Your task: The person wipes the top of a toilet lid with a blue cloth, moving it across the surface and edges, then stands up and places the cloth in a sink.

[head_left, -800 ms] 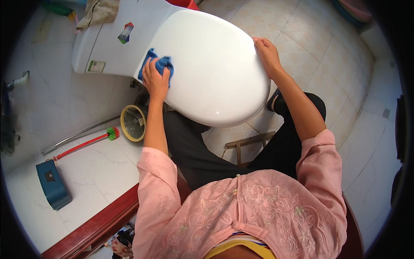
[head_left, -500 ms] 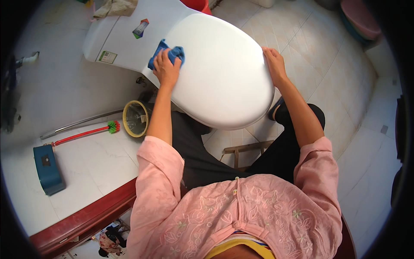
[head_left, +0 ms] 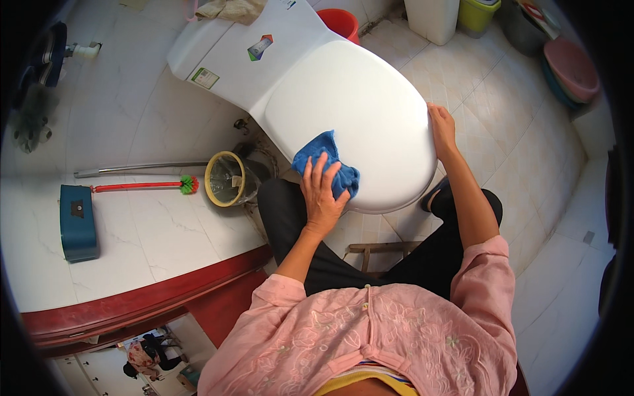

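The blue cloth (head_left: 325, 143) lies bunched on the white toilet lid (head_left: 370, 105), by the edge nearest the person. The left hand (head_left: 321, 188) holds it there, fingers curved over the folds and a little apart. The right hand (head_left: 442, 129) rests against the lid's right edge; I can't tell whether its fingers grip it.

Just beyond the left knee stands a bin with a yellow rim (head_left: 209, 187), tipped-looking from here, a clear liner inside and a small pale scrap showing in it. Past the lid's far side a red bucket (head_left: 354, 33) peeks out, partly hidden, its contents out of my sight. Farther along are a white bin (head_left: 432, 20), a yellow-green tub (head_left: 475, 18) and a pink basin (head_left: 571, 69) set in a teal one.

A beige rag (head_left: 231, 8) drapes the cistern (head_left: 224, 49). Left, against white tiles, are a teal box (head_left: 79, 224), a red-handled brush (head_left: 142, 187) and a metal rod (head_left: 142, 169). A wooden frame (head_left: 383, 248) stands between the legs, partly blocked by them.
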### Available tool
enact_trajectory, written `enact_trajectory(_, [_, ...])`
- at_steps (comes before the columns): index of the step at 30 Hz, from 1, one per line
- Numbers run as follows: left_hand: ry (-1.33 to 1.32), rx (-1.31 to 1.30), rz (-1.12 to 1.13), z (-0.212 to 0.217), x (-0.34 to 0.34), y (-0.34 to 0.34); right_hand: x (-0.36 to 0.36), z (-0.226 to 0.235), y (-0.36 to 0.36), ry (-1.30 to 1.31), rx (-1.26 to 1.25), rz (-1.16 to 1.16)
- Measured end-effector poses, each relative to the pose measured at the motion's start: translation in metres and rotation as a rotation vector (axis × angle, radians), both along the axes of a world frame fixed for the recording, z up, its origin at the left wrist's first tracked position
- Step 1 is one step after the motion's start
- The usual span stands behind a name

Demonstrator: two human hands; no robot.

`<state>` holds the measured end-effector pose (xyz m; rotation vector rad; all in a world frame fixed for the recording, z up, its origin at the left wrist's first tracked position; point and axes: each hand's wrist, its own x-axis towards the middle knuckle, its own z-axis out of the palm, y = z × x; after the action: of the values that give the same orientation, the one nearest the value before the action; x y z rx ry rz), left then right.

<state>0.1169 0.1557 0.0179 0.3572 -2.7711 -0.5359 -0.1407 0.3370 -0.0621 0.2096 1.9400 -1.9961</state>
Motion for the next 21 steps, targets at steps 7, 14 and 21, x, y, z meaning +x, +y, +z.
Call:
enact_trajectory(7, [0.088,-0.037,0.1,-0.003,-0.063,-0.08,0.0,0.002,0.004,0.002,-0.035,-0.013])
enact_trajectory(14, [0.03,-0.055,0.137,-0.011,-0.146,-0.148,0.002,0.005,0.001,-0.013,-0.042,-0.039])
enact_trajectory(21, [-0.053,-0.099,0.129,-0.007,-0.239,-0.149,0.006,0.01,0.002,-0.006,-0.007,-0.046])
